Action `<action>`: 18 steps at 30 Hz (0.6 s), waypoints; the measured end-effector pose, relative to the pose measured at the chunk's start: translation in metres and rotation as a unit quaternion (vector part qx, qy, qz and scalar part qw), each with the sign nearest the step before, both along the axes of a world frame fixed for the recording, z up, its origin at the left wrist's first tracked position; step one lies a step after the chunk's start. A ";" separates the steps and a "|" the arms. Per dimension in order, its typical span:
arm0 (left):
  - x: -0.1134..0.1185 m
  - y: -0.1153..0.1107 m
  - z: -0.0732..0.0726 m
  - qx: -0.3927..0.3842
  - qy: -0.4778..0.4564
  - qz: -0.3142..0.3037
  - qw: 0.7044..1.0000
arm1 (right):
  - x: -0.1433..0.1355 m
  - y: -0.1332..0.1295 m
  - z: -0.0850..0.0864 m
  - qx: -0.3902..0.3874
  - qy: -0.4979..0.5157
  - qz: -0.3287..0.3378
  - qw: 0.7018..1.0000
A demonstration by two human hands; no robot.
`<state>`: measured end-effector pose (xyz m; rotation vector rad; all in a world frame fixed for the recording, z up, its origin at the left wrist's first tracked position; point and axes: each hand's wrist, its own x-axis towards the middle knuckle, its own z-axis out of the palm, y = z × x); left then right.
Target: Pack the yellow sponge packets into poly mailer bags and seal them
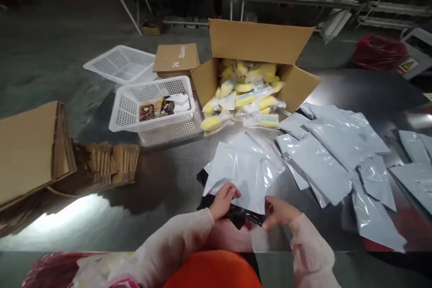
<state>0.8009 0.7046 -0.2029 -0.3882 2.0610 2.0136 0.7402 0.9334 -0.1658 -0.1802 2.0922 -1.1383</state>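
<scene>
White plastic mailing bags (pixel 236 171) with black undersides lie in a loose pile in front of me on the metal table. At the pile's near left edge, my left hand (pixel 223 199) has its fingers curled over the top bag. My right hand (pixel 281 212) pinches the near right corner of the same bag, its fingertips partly hidden behind the plastic. Just beyond the pile, yellow items in clear wrappers (pixel 253 96) spill from an open cardboard box (pixel 259 40).
More filled-looking white mailing bags (pixel 334 144) spread to the right. A white perforated basket (pixel 123 110) holding small packets stands at left, near flat stacked cardboard (pixel 177 58). Folded cardboard pieces (pixel 113 159) and a big carton (pixel 29 148) occupy the far left.
</scene>
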 end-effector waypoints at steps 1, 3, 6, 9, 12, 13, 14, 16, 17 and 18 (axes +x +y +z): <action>-0.001 -0.001 -0.003 0.003 -0.002 0.011 1.000 | 0.000 -0.001 0.001 -0.020 -0.050 0.009 0.999; -0.003 -0.005 -0.007 -0.006 -0.010 0.033 0.999 | 0.010 -0.006 -0.001 -0.073 -0.111 -0.014 0.991; -0.008 -0.010 -0.014 -0.039 -0.042 0.064 0.996 | 0.052 -0.016 -0.017 -0.154 -0.132 -0.133 0.970; -0.013 -0.015 -0.021 -0.057 -0.075 0.089 0.992 | 0.105 -0.008 -0.038 -0.196 -0.136 -0.160 0.958; -0.016 -0.018 -0.028 -0.058 -0.100 0.104 0.988 | 0.133 0.017 -0.049 -0.154 -0.080 -0.073 0.982; -0.016 -0.019 -0.029 -0.057 -0.107 0.108 0.987 | 0.133 0.025 -0.049 -0.107 -0.025 -0.049 0.993; -0.016 -0.020 -0.031 -0.053 -0.111 0.111 0.986 | 0.128 0.029 -0.048 -0.048 0.056 -0.035 0.997; -0.017 -0.021 -0.030 -0.040 -0.112 0.112 0.987 | 0.107 0.027 -0.045 0.062 0.259 -0.016 0.964; -0.018 -0.022 -0.029 -0.029 -0.107 0.110 0.988 | 0.093 0.021 -0.044 0.097 0.351 0.007 0.931; -0.018 -0.023 -0.026 -0.013 -0.101 0.106 0.989 | 0.078 0.012 -0.043 0.115 0.425 0.044 0.897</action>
